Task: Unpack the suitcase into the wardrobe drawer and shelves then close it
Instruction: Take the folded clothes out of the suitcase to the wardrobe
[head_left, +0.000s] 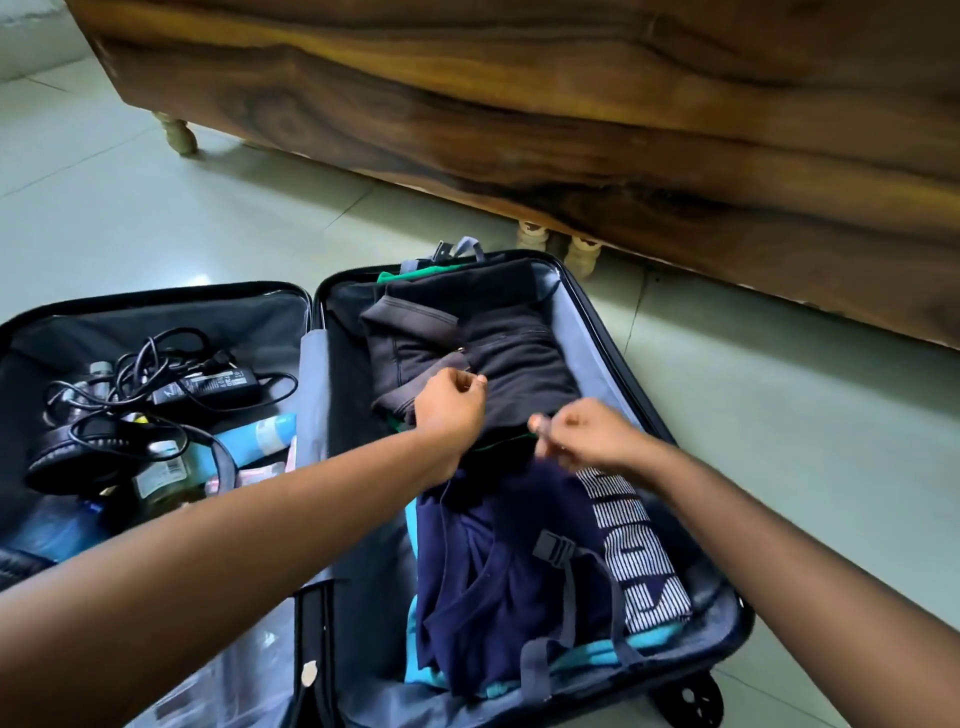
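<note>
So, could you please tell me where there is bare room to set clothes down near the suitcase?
Bare floor lies between the suitcase and the wooden furniture, and right of the suitcase. The left half, with cables and bottles, is crowded.

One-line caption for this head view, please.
Both hands, left and right, hover curled over folded dark clothes in an open suitcase on the floor.

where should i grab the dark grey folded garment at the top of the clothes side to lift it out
Take the dark grey garment by its two long side edges, coming straight down from above. It lies flat and folded on top of the pile in the suitcase, so a two-sided hold should keep the fold together.
</note>
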